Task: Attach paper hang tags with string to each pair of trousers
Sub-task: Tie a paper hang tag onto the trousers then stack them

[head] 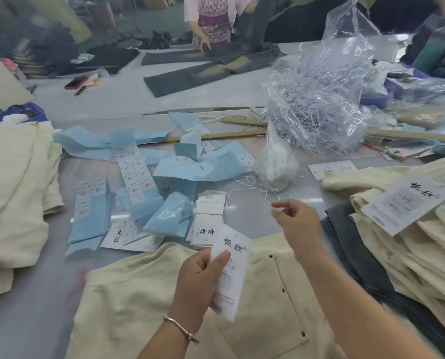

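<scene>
My left hand (200, 278) grips a white paper hang tag (233, 265) with black characters, held above a pair of cream trousers (143, 307) spread in front of me. My right hand (299, 226) hovers just right of it, thumb and forefinger pinched together on what looks like a thin white string. More loose strings (250, 186) lie on the table beside a small clear bag of strings (276, 161). A stack of hang tags (208, 216) sits past the trousers' waistband.
Cream trousers are piled at the right (410, 255), a tag (408, 206) on the top pair, over dark grey trousers (353, 244). Another cream pile (14, 190) lies left. Blue label sheets (174, 164), wooden rulers (216, 136) and a big plastic bag (320, 99) crowd the middle. A person (211, 22) handles grey jeans (203, 71) opposite.
</scene>
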Available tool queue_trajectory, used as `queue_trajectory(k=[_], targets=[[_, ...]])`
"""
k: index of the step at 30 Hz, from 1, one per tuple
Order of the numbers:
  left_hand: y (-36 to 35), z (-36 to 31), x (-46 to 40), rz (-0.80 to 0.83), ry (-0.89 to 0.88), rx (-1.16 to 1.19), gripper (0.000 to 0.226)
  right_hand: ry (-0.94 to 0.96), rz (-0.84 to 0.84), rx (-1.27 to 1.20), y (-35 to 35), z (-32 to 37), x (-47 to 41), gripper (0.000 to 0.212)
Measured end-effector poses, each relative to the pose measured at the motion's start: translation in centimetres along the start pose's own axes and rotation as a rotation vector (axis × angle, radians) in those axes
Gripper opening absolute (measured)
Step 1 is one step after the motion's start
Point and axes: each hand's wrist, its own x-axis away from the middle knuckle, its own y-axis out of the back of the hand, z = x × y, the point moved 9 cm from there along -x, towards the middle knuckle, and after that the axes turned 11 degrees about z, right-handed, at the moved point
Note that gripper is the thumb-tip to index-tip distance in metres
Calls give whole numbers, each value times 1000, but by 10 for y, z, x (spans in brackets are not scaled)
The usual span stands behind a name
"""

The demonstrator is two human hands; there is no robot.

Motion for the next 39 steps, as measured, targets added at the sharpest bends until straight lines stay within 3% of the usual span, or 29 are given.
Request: queue_trajectory(k=[2,3,6,9,12,15,19,20,23,25,27,31,34,39], targets=[[6,11,-6,-25,52,23,18,-50,9,283,7,-13,-37,12],[6,14,-9,-29,67,43,21,-95,19,412,8,-22,-51,13],[2,25,-21,-9,78,59,54,-191,49,704,11,-46,-79,16],[-4,32,-37,69,76,-13,88,-102,134,761,-1,-51,-103,26],[-11,35,-48,98,80,-8,65,-36,220,749,-21,-49,-118,27],[-14,38,-54,80,109,-16,32,7,193,783,-29,-45,-126,4],[-7,39,-58,22,131,-71,23,-31,256,931,-39,-45,-126,21],[-6,38,-59,13,136,-96,27,-59,259,852,-37,-44,-124,22],[-6,37,-58,-8,171,-107,38,-144,325,245,-37,-33,-105,18],[-13,39,-56,-1,209,-40,34,-155,470,-107,-51,-14,-77,15],[-23,34,-52,26,225,44,24,-156,568,-259,-61,3,-47,17],[-37,20,-45,68,237,322,33,-76,694,29,-77,17,10,17],[-35,8,-33,89,188,354,33,34,695,254,-79,26,40,21],[-22,2,-5,28,170,389,31,79,712,138,-68,47,80,12]])
